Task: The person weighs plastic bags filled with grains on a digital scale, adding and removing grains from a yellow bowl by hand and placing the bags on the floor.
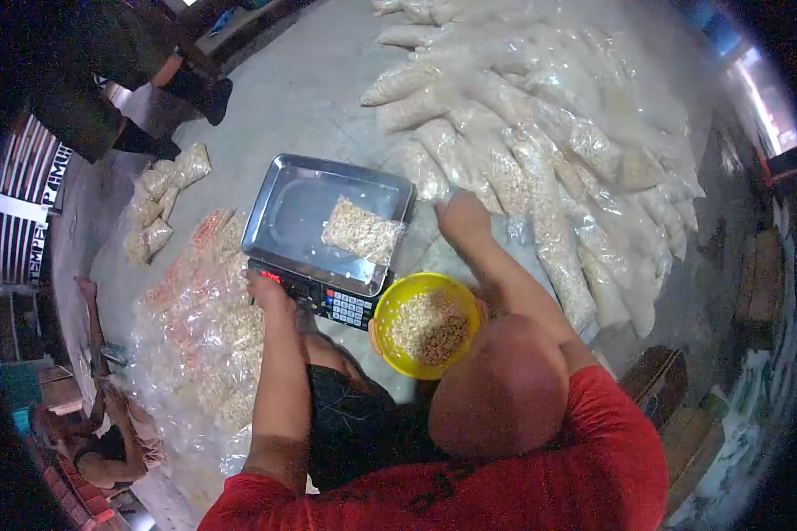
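In the head view, a filled bag (361,232) lies on the metal tray (283,199) of the scale (347,307). The left hand (271,288) is at the scale's near left corner, the right hand (463,217) at a heap of long bags (496,173); I cannot tell either grip's state. A yellow basin (384,311) crowds the scale's near right corner; clear plastic bags (212,319) lie left, another person (106,434) beyond.

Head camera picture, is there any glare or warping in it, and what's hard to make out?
In the head view, strong wide-angle bending and dark, grainy corners; also in the head view, glare on the plastic bags, shine on the metal tray, likely shadow across part of the yellow bowl's contents, and red digits too small to read surely.
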Motion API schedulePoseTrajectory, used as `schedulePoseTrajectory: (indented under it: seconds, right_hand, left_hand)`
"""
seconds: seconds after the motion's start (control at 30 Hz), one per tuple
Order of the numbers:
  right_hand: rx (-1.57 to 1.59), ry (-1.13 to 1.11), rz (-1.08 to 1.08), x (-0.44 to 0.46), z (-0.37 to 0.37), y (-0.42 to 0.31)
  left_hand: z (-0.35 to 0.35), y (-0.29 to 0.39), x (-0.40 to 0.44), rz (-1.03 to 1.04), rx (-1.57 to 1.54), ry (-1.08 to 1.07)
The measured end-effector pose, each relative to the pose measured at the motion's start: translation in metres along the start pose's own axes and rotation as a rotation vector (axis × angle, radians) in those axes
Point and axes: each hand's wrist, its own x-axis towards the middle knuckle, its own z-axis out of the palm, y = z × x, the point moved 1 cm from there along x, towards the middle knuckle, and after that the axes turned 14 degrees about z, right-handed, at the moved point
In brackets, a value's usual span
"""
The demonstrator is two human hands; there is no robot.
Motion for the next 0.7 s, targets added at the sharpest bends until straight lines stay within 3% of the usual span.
schedulePoseTrajectory:
  seconds: [0.03,0.07,0.17,0.27,0.33,0.4,0.47,0.53,0.63,0.7]
  right_hand:
    - [-0.102,-0.093,0.138,0.009,-0.007,-0.002]
    - [-0.099,-0.087,0.14,0.013,0.004,0.003]
    - [-0.051,0.037,-0.022,0.015,0.024,0.003]
    - [0.187,0.156,-0.001,0.01,0.019,0.012]
    - [0.425,0.117,0.197,0.008,-0.009,0.03]
    - [0.406,0.16,0.087,-0.004,-0.037,0.056]
    - [0.344,0.083,0.149,-0.029,-0.077,0.074]
    - [0.184,0.089,0.029,-0.023,-0.098,0.133]
    - [0.126,0.074,0.014,-0.032,-0.15,0.151]
    - [-0.264,0.15,0.032,-0.023,-0.164,0.17]
  left_hand:
    - [0.004,0.002,-0.003,0.007,0.046,0.026]
    - [0.006,0.002,-0.005,0.012,0.02,0.009]
    - [0.007,0.0,-0.001,0.001,-0.023,-0.001]
    - [-0.002,-0.013,0.017,-0.009,0.053,0.047]
    - [-0.001,-0.021,0.027,-0.005,0.123,0.078]
    - [0.004,0.004,0.0,-0.023,-0.016,0.047]
    - [0.006,0.021,-0.015,-0.058,-0.087,0.013]
    - [0.005,0.025,-0.018,-0.095,-0.114,-0.005]
    - [0.01,0.026,-0.021,-0.082,-0.173,0.01]
    - [0.011,0.024,-0.023,-0.082,-0.167,0.026]
